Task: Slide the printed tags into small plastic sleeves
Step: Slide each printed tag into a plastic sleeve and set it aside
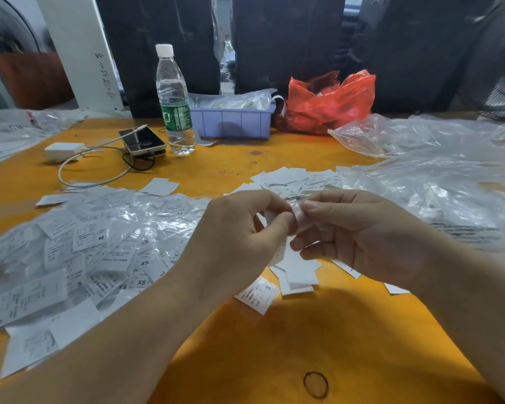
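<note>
Left hand pinches a white tag, right hand pinches a clear sleeve, both meeting above the table.

From my remote feed: a water bottle, phone, charger, lilac tray and red bag line the orange table.

Small garment-packing workshop bench, not a home or office. Orange worktable covered with a heap of size-marked clothing tags in clear sleeves, loose plastic bags, a purple parts bin and red bag. Dark bundles stacked behind; worker's water bottle and phone on the bench.
</note>
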